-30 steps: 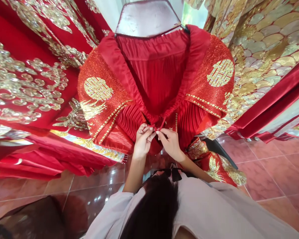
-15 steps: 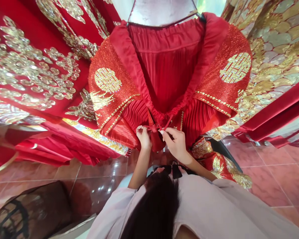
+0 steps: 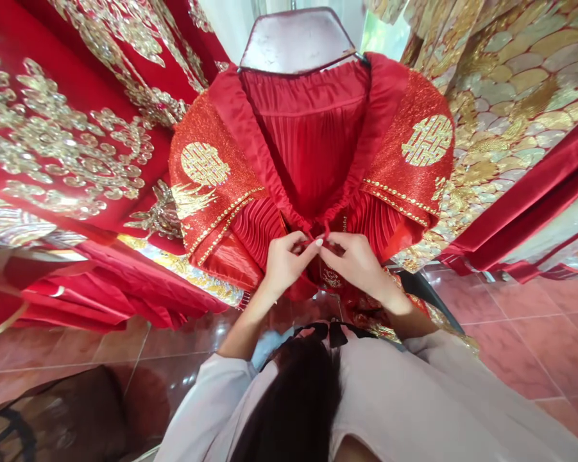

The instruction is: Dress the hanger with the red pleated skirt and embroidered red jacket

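Note:
In front of me a red pleated skirt (image 3: 312,147) with glittering panels and gold round emblems hangs from a dark wire hanger (image 3: 298,72). Its gathered waistband dips to a V at the middle, where a thin red drawstring (image 3: 326,230) comes out. My left hand (image 3: 289,260) pinches the drawstring from the left, thumb against fingers. My right hand (image 3: 353,260) is closed on the same drawstring from the right. Both thumbs nearly meet at the crossing of the cords. How the cords are looped there is partly hidden by my fingers.
Red cloth with crystal beading (image 3: 77,147) hangs at the left. A gold scale-patterned garment (image 3: 510,115) and red hanging fabric (image 3: 519,199) are at the right. A dark brown bag (image 3: 62,410) stands on the tiled floor (image 3: 505,333). A dark chair edge (image 3: 423,289) with embroidered cloth is below right.
My hands have come closer together and up toward the waistband opening, drawing in on the drawstring. The skirt and hanger appear slightly lower and further left in view.

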